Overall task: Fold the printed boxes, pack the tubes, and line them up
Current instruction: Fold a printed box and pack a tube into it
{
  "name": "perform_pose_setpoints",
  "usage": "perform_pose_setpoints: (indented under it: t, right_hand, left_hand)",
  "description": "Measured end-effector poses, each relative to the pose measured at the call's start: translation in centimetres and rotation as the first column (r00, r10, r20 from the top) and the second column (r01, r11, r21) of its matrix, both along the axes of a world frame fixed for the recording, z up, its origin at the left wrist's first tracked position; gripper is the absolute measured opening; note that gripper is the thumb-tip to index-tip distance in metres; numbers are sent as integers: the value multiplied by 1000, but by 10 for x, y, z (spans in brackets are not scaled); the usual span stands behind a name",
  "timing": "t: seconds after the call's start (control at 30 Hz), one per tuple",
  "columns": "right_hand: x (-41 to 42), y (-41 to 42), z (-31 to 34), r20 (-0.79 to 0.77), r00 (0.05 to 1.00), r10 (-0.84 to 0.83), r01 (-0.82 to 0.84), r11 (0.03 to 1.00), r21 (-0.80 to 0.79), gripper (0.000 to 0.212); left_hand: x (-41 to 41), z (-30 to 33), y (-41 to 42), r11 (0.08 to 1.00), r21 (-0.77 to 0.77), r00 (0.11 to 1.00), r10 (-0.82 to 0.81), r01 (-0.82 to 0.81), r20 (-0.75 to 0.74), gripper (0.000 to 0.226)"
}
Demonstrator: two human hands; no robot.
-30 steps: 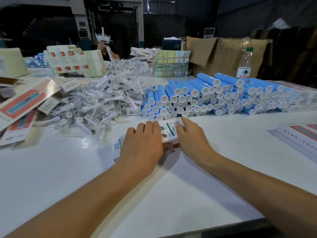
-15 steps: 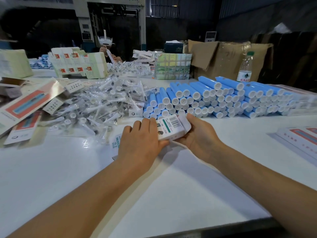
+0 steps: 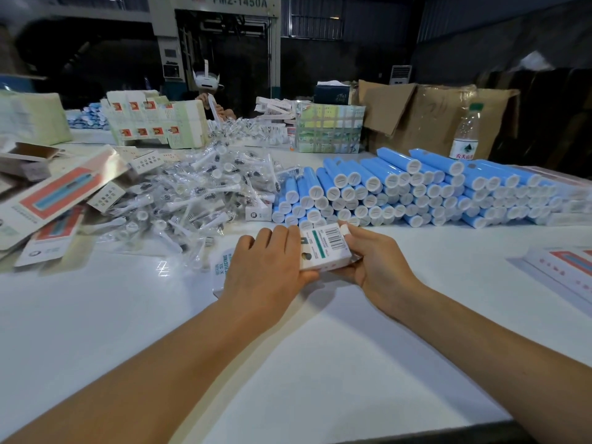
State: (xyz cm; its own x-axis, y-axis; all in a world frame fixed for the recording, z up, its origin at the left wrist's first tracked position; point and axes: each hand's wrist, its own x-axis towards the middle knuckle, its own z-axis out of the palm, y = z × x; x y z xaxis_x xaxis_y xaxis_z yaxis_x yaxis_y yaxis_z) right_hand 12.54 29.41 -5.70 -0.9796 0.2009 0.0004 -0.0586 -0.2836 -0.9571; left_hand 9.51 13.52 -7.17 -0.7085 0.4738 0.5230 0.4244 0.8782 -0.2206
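Printed box point(image 3: 323, 248) at frame centre, barcode face up, partly popped open, lifted just off white table point(image 3: 320, 363). Left hand point(image 3: 266, 270) clamps its 9 o'clock end over flat blanks point(image 3: 221, 267); right hand point(image 3: 374, 264) grips 3 o'clock side, fingers point(image 3: 347, 229) curled on far edge. Blue tubes point(image 3: 400, 190) stacked at 1 o'clock, bagged brush heads point(image 3: 192, 193) at 10. Prob. squaring step: press opp. corners evenly, keep creases sharp, tuck end flap w/o crushing panel.

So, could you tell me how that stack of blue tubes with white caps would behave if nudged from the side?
The blue white-capped tubes are round and piled unbraced, so they would probably roll and spill. They look rigid, likely sliding easily on the glossy white table.
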Motion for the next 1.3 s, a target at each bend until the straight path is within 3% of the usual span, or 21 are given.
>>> perform_pose_setpoints:
  t: [0.23, 0.57, 0.83, 0.97, 1.1, 1.3]
  right_hand:
    - [-1, -3, 0, -15, 998, -60, 62, 991, 122, 54]
    - [-2, 4, 1, -28, 985, -172, 173, 948, 268, 16]
    - [2, 6, 5, -9, 986, -166, 164, 958, 234, 13]
    - [5, 4, 2, -48, 977, -208, 211, 907, 365, 17]
    - [7, 0, -1, -232, 938, -259, 346, 757, 554, 22]
    - [4, 2, 2, -234, 944, -231, 323, 779, 537, 15]
  left_hand:
    - [9, 5, 5, 1000, -3, 1000, -18, 18, -24, 82]
    - [2, 2, 2, 999, 26, 999, 30, -30, -16, 76]
    - [-1, 1, -1, 998, 29, 999, 54, -54, 0, 76]
    - [0, 0, 0, 998, -17, 997, 63, -63, -43, 73]
    - [3, -1, 4, 998, -13, 998, 56, -56, -39, 74]
    - [1, 3, 2, 995, 41, 996, 90, -89, -25, 72]
